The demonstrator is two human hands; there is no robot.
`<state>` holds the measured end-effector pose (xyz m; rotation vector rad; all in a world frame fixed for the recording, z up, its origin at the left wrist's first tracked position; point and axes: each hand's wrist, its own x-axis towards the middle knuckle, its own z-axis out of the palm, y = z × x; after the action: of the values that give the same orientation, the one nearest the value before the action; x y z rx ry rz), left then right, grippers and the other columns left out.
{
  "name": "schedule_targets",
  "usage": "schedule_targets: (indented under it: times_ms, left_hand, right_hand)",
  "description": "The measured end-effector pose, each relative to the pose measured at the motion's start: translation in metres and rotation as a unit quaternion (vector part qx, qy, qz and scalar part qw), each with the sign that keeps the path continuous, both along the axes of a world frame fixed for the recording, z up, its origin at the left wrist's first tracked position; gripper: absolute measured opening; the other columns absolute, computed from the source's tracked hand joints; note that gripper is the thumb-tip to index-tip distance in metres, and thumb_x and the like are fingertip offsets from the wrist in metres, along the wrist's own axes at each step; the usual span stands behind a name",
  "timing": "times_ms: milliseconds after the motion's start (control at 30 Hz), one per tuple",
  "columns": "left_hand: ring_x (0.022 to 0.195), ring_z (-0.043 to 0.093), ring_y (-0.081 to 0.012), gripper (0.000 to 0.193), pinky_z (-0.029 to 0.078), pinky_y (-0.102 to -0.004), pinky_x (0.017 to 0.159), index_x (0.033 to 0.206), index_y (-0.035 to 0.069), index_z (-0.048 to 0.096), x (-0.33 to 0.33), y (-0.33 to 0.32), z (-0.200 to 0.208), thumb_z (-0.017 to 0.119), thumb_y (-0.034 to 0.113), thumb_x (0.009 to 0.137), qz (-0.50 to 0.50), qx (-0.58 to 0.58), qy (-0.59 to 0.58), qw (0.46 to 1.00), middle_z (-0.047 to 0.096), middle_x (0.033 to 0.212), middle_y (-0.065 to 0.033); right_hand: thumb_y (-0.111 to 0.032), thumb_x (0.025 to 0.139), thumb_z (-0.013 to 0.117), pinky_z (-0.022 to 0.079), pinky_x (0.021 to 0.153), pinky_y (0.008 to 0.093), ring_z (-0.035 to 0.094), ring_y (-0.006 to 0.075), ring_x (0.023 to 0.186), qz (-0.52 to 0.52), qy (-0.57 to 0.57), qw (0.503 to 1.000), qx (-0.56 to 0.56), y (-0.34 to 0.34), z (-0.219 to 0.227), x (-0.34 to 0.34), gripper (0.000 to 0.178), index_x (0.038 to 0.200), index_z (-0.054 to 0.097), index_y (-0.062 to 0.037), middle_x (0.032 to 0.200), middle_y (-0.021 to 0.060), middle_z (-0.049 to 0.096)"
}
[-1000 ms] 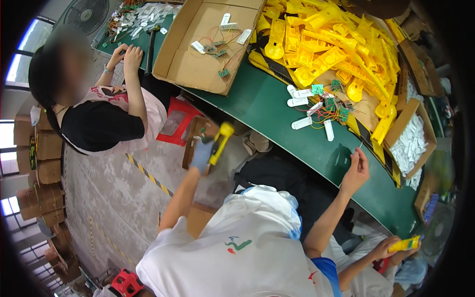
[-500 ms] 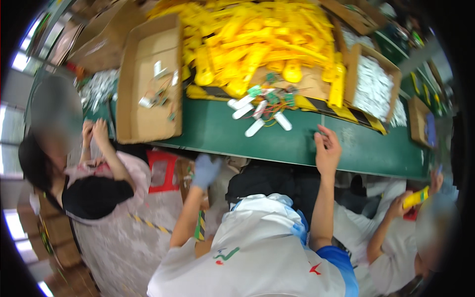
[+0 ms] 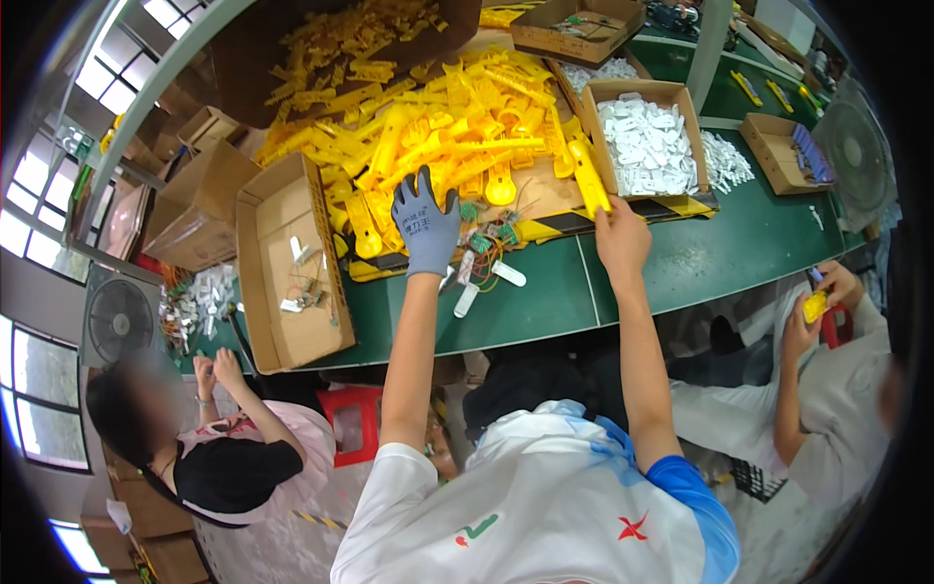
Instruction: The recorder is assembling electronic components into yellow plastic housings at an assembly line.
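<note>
Shell (image 3: 587, 177), yellow, lies at the right end of the yellow heap (image 3: 467, 146), just beside the box (image 3: 695, 146) of white parts (image 3: 647, 141).

From the left: one co-worker (image 3: 238, 457), hands raised near the table (image 3: 681, 263); what they hold, I can't make out. Next, an open tray (image 3: 268, 234), a few wired bits and white tabs in it.

Then the left hand (image 3: 425, 229), in a grey glove. Half a second ago a blur below the table edge; now up at the near side of the heap, fingers spread wide, nothing seen in them. Touching the heap or just over it: can't tell.

To its right, on the table, a clump (image 3: 496, 234) of green boards and wires, white tabs (image 3: 508, 273) at its near side.

Right hand (image 3: 625, 238), bare. Was over the table top, now at the shell's near end, fingers narrow; whether pinched on it, not certain. Upshot: both hands are in among the yellow parts, one at the heap, one at a single shell.

Far right, a second co-worker (image 3: 842, 428) holding a yellow piece (image 3: 815, 307).
</note>
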<state>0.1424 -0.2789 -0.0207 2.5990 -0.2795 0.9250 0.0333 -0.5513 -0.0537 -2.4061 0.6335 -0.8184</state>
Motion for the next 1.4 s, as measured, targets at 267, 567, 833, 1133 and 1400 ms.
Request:
schedule_targets:
  times_ms: [267, 567, 833, 1133, 1400]
  left_hand:
    - [0.102, 0.059, -0.0353, 0.031, 0.046, -0.0426, 0.09, 0.116, 0.002, 0.06, -0.048, -0.037, 0.011, 0.063, 0.011, 0.087, -0.237, -0.151, 0.058, 0.958, 0.063, 0.109, -0.0181]
    - [0.104, 0.059, -0.019, 0.067, 0.049, -0.0307, 0.088, 0.147, 0.002, 0.024, -0.091, -0.12, -0.037, 0.061, 0.022, 0.096, -0.302, -0.427, 0.345, 0.78, 0.055, 0.125, -0.0158]
    - [0.102, 0.061, -0.0194, 0.045, 0.049, -0.0306, 0.088, 0.139, 0.002, 0.041, -0.156, -0.11, -0.062, 0.055, 0.019, 0.099, -0.333, -0.624, 0.343, 0.618, 0.062, 0.116, -0.012]
    - [0.108, 0.061, -0.0387, 0.089, 0.06, -0.0425, 0.072, 0.152, 0.009, 0.021, -0.246, 0.016, -0.094, 0.074, 0.03, 0.084, -0.352, -0.788, 0.371, 0.341, 0.055, 0.128, -0.023]
    - [0.118, 0.056, -0.036, 0.088, 0.056, -0.0457, 0.086, 0.151, 0.008, 0.023, -0.256, 0.027, -0.105, 0.075, 0.028, 0.083, -0.337, -0.806, 0.291, 0.389, 0.052, 0.133, -0.0204]
  right_hand:
    - [-0.04, 0.083, 0.07, 0.053, 0.075, 0.0421, 0.07, 0.0284, 0.081, -0.007, -0.02, 0.988, 0.155, -0.01, -0.001, -0.024, 0.049, 0.117, 0.065, -0.0055, 0.088, 0.0087, 0.073]
    - [-0.029, 0.08, 0.073, 0.053, 0.067, 0.0388, 0.069, 0.031, 0.072, -0.02, -0.072, 0.983, 0.167, 0.017, 0.015, -0.003, 0.035, 0.108, 0.071, -0.008, 0.074, 0.012, 0.07]
    - [-0.013, 0.074, 0.074, 0.051, 0.084, 0.0348, 0.065, 0.0292, 0.096, 0.197, -0.159, 0.967, 0.009, 0.064, 0.017, -0.105, 0.038, 0.109, 0.068, -0.0004, 0.108, 0.0179, 0.067]
    - [-0.018, 0.078, 0.075, 0.051, 0.079, 0.04, 0.064, 0.0294, 0.09, 0.288, -0.007, 0.953, 0.088, 0.084, 0.014, -0.063, 0.03, 0.103, 0.067, -0.0033, 0.097, 0.01, 0.066]
    - [-0.015, 0.081, 0.074, 0.052, 0.067, 0.0342, 0.066, 0.0226, 0.073, 0.332, 0.088, 0.933, 0.108, 0.107, 0.02, -0.037, 0.024, 0.1, 0.065, -0.0028, 0.084, 0.0069, 0.068]
